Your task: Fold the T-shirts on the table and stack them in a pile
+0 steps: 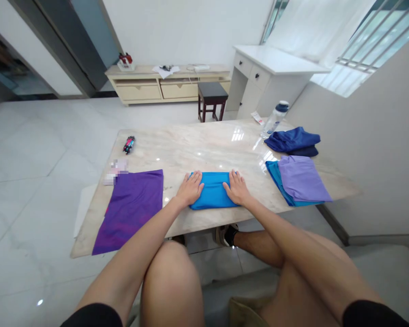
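A bright blue folded cloth [215, 190] lies flat on the marble table [191, 147], close to its front edge. My left hand [191, 187] presses flat on the cloth's left end, fingers stretched forward. On its right end rests my right hand [237, 187], also flat with the thumb pointing inward. Left of my hands, a purple cloth [134, 209] is spread out and reaches the table's front edge. To the right, a lavender folded cloth [303, 178] sits on top of a blue cloth [276, 179].
Dark blue fabric [293, 140] lies bunched at the back right, beside a clear bottle [275, 120] with a blue lid. A small colourful object [128, 145] is at the back left. Beyond the table stand a dark stool [212, 93], a low cabinet [136, 93] and a white desk [276, 59].
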Action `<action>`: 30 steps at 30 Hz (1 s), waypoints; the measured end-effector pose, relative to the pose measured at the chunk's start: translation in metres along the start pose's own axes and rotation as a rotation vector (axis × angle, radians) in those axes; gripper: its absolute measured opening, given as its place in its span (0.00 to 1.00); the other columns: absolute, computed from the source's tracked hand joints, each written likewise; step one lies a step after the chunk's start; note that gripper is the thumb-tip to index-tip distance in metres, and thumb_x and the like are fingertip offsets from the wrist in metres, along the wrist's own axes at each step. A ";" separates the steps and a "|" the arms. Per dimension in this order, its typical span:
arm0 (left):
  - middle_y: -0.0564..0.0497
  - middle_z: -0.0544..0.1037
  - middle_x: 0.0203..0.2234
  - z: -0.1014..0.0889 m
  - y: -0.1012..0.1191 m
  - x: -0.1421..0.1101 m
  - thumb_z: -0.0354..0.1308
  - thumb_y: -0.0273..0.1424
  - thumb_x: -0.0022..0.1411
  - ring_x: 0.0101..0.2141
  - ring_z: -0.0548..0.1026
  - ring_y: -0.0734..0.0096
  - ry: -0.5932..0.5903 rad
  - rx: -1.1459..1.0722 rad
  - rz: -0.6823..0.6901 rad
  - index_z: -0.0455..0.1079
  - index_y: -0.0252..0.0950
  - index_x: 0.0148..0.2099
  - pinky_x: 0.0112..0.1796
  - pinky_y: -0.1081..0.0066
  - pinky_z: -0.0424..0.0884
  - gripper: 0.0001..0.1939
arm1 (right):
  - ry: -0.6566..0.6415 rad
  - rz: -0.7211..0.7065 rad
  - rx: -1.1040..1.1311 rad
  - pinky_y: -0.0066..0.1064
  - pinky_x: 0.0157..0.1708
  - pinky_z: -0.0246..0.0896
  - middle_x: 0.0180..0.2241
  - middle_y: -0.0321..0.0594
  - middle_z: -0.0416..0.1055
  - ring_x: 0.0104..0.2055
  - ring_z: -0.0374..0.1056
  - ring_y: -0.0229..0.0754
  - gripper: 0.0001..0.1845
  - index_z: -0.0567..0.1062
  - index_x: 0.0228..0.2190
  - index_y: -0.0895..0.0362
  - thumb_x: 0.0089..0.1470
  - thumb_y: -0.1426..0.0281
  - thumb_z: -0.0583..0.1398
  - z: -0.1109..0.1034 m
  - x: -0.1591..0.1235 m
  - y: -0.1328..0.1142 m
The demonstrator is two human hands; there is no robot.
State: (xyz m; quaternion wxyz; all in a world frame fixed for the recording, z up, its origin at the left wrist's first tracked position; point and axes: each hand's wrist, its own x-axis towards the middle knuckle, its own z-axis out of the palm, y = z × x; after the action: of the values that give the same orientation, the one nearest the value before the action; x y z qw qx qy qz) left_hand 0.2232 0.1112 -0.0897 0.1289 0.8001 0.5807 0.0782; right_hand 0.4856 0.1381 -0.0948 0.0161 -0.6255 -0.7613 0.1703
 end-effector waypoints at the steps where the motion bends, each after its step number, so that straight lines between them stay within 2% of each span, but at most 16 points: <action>1: 0.37 0.59 0.77 -0.005 0.000 -0.008 0.44 0.37 0.80 0.77 0.55 0.50 0.001 -0.004 -0.037 0.58 0.30 0.79 0.76 0.43 0.45 0.32 | -0.057 -0.001 -0.012 0.54 0.79 0.34 0.80 0.58 0.42 0.83 0.36 0.60 0.42 0.54 0.77 0.68 0.75 0.55 0.50 -0.010 0.001 0.000; 3: 0.34 0.63 0.76 -0.016 -0.006 -0.037 0.48 0.35 0.78 0.75 0.61 0.47 0.045 -0.034 -0.150 0.61 0.29 0.77 0.74 0.44 0.52 0.31 | -0.085 -0.015 -0.033 0.57 0.77 0.39 0.78 0.63 0.50 0.81 0.43 0.63 0.39 0.60 0.74 0.68 0.71 0.59 0.56 -0.030 0.001 -0.003; 6: 0.34 0.74 0.68 -0.039 -0.035 -0.109 0.51 0.32 0.76 0.67 0.72 0.52 0.208 -0.100 -0.318 0.69 0.32 0.70 0.68 0.54 0.66 0.25 | 0.151 -0.071 0.032 0.54 0.71 0.55 0.69 0.66 0.66 0.72 0.62 0.64 0.30 0.71 0.67 0.66 0.67 0.68 0.58 -0.046 -0.001 -0.024; 8: 0.37 0.80 0.59 -0.058 -0.064 -0.165 0.53 0.30 0.74 0.61 0.77 0.54 0.326 -0.096 -0.425 0.74 0.34 0.63 0.65 0.57 0.69 0.19 | 0.212 -0.129 0.182 0.47 0.65 0.65 0.59 0.62 0.76 0.62 0.73 0.58 0.23 0.78 0.59 0.64 0.65 0.72 0.58 -0.042 -0.005 -0.056; 11: 0.38 0.83 0.53 -0.087 -0.109 -0.236 0.56 0.28 0.71 0.56 0.80 0.53 0.415 -0.060 -0.677 0.78 0.35 0.53 0.63 0.57 0.71 0.14 | 0.116 -0.243 0.421 0.39 0.56 0.72 0.48 0.52 0.82 0.50 0.79 0.50 0.15 0.82 0.48 0.60 0.62 0.75 0.59 -0.021 -0.019 -0.124; 12: 0.39 0.84 0.52 -0.095 -0.122 -0.253 0.56 0.28 0.70 0.55 0.81 0.53 0.416 -0.074 -0.762 0.79 0.36 0.52 0.61 0.58 0.72 0.13 | 0.053 -0.254 0.493 0.37 0.53 0.73 0.45 0.50 0.83 0.48 0.80 0.49 0.14 0.82 0.46 0.59 0.61 0.76 0.60 -0.013 -0.025 -0.148; 14: 0.39 0.86 0.50 -0.105 -0.144 -0.272 0.56 0.29 0.70 0.52 0.82 0.53 0.407 -0.125 -0.886 0.80 0.37 0.50 0.57 0.60 0.74 0.13 | -0.108 -0.171 0.652 0.34 0.45 0.76 0.41 0.48 0.84 0.43 0.81 0.46 0.13 0.81 0.43 0.60 0.59 0.78 0.60 0.005 -0.034 -0.189; 16: 0.39 0.87 0.48 -0.109 -0.159 -0.276 0.56 0.30 0.69 0.51 0.83 0.54 0.401 -0.187 -0.957 0.80 0.36 0.49 0.54 0.62 0.75 0.13 | -0.219 -0.060 0.764 0.32 0.39 0.76 0.38 0.48 0.84 0.40 0.82 0.46 0.13 0.80 0.43 0.61 0.58 0.79 0.60 0.020 -0.037 -0.219; 17: 0.38 0.87 0.47 -0.110 -0.165 -0.274 0.56 0.31 0.69 0.50 0.83 0.54 0.397 -0.215 -0.979 0.81 0.36 0.48 0.52 0.63 0.75 0.13 | -0.232 -0.018 0.779 0.32 0.38 0.77 0.37 0.48 0.85 0.40 0.83 0.46 0.12 0.80 0.42 0.61 0.57 0.79 0.61 0.026 -0.036 -0.229; 20: 0.39 0.88 0.40 -0.107 -0.179 -0.259 0.55 0.34 0.69 0.47 0.84 0.54 0.366 -0.271 -1.011 0.81 0.37 0.41 0.45 0.66 0.74 0.13 | -0.209 0.059 0.755 0.31 0.38 0.77 0.32 0.44 0.84 0.39 0.83 0.47 0.08 0.81 0.37 0.59 0.53 0.77 0.66 0.040 -0.026 -0.248; 23: 0.40 0.86 0.31 -0.104 -0.194 -0.241 0.60 0.44 0.67 0.42 0.85 0.50 0.298 -0.313 -1.027 0.79 0.39 0.32 0.38 0.66 0.72 0.17 | -0.295 0.189 0.851 0.27 0.34 0.75 0.29 0.43 0.83 0.36 0.82 0.43 0.03 0.79 0.32 0.58 0.56 0.74 0.68 0.051 -0.016 -0.261; 26: 0.42 0.83 0.26 -0.102 -0.209 -0.227 0.69 0.52 0.58 0.39 0.84 0.47 0.206 -0.383 -1.079 0.76 0.40 0.28 0.35 0.66 0.70 0.20 | -0.377 0.271 0.906 0.24 0.27 0.72 0.29 0.45 0.82 0.32 0.81 0.41 0.09 0.78 0.30 0.60 0.59 0.70 0.70 0.056 -0.008 -0.273; 30: 0.44 0.81 0.23 -0.098 -0.222 -0.216 0.76 0.49 0.49 0.38 0.84 0.48 0.175 -0.469 -1.100 0.75 0.39 0.26 0.33 0.67 0.69 0.21 | -0.455 0.277 0.891 0.24 0.21 0.67 0.26 0.43 0.79 0.25 0.76 0.39 0.15 0.76 0.28 0.58 0.59 0.65 0.73 0.051 0.001 -0.283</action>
State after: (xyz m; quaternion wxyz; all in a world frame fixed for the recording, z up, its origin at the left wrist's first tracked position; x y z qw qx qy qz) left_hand -0.0733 -0.0180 -0.0568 0.2753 0.3230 0.8850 0.1916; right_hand 0.2055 0.0819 -0.0639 0.0923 -0.5997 -0.5092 0.6103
